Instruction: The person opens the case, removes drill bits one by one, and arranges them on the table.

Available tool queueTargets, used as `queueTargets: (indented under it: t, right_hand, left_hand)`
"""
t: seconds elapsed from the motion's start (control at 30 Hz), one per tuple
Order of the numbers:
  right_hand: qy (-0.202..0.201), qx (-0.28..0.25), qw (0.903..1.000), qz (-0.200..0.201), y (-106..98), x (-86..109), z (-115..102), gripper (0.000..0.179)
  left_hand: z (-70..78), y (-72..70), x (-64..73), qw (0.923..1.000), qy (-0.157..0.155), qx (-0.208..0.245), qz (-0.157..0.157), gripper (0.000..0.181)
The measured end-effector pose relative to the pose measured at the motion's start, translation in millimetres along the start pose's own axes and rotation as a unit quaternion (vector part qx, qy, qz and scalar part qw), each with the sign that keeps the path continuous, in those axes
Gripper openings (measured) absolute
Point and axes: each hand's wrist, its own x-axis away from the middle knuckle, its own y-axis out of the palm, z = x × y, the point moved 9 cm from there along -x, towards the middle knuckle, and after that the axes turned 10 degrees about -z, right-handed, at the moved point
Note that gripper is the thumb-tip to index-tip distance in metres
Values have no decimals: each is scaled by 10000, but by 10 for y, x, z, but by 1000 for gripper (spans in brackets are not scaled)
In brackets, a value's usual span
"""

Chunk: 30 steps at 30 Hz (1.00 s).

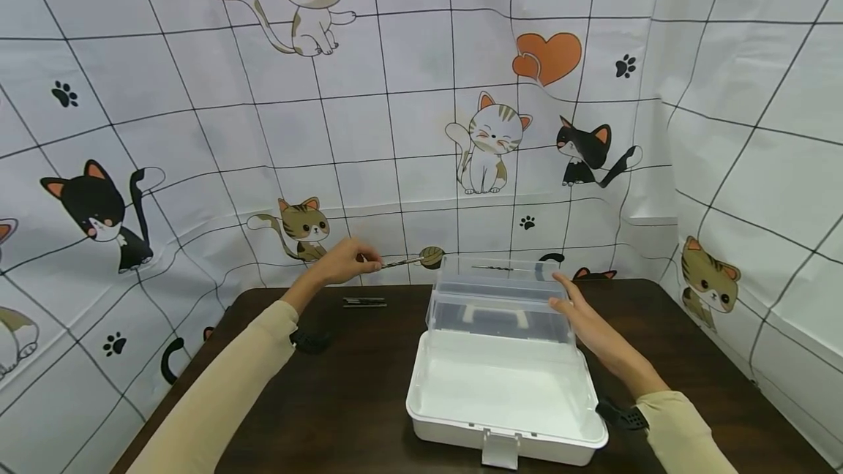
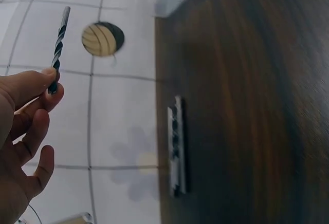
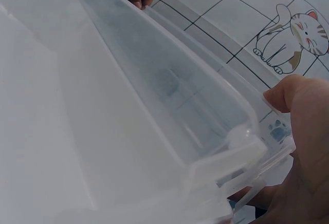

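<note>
Between the thumb and fingertip of my left hand (image 1: 345,262) is a twist drill bit (image 2: 59,47), pinched near one end, its other end pointing toward the box. A white plastic box (image 1: 503,386) with a clear lid (image 1: 503,317) stands open on the table. My right hand (image 1: 589,324) grips the right edge of the raised lid; in the right wrist view the thumb (image 3: 280,98) lies on one side, with fingers partly hidden behind. Another thin dark bit (image 1: 492,268) shows in the clear upper part. Loose drill bits (image 2: 176,147) lie together left of the box.
The dark wooden table (image 1: 329,408) ends just behind the loose bits and the box. A white cat-print sheet (image 1: 408,130) hangs behind and at both sides. At the box's front edge a white latch (image 1: 500,450) hangs down.
</note>
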Motion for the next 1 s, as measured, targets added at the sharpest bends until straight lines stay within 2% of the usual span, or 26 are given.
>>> queueTargets:
  t: [0.13,0.23,0.4,0.73,1.0]
  right_hand:
    - [16,30,10000,14,-3,-7,6,71]
    - [42,40,10000,16,-2,-14,17,71]
    - [76,39,10000,14,4,-12,21,72]
    - [65,37,10000,13,6,-24,27,72]
    - [29,47,10000,-9,5,-10,2,70]
  left_hand:
    - [-192,84,106,9998,-131,-81,-97,18]
    - [-302,143,173,9998,-102,-147,-130,17]
    - [-466,245,296,9995,-279,-48,-125,16]
    - [-703,504,467,9986,-479,42,-231,13]
    - [-879,571,525,9983,-552,-50,-187,11]
